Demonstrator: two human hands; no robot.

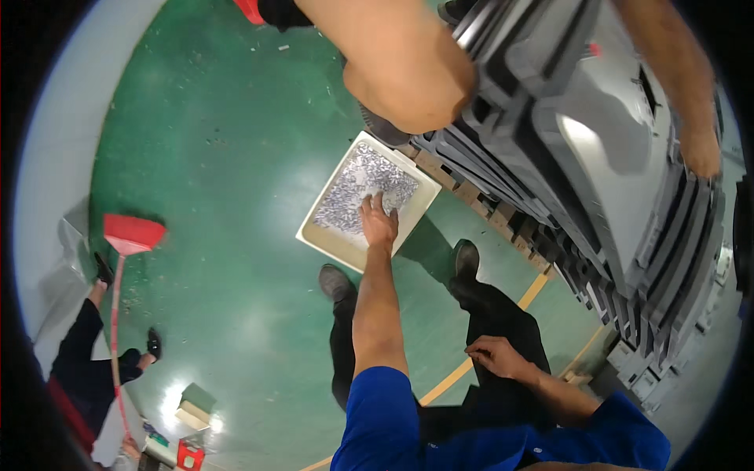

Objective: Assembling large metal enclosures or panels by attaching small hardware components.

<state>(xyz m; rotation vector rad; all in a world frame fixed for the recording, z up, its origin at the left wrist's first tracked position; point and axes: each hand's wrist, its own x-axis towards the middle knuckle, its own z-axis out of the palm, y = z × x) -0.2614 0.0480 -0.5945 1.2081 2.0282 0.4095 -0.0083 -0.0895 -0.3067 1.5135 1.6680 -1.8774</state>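
Note:
A shallow white tray lies on the green floor, covered with several small shiny metal pieces. My left hand reaches down into the tray, fingers spread on the pieces at its near side, with nothing clearly gripped. My right hand rests on my right thigh, fingers loosely apart, holding nothing. My black shoes stand just short of the tray.
A tall stack of grey plastic crates on a wooden pallet fills the right. Another person's bare arm hangs over the tray, their other hand on the stack. At the left someone holds a red broom. A yellow floor line runs underfoot.

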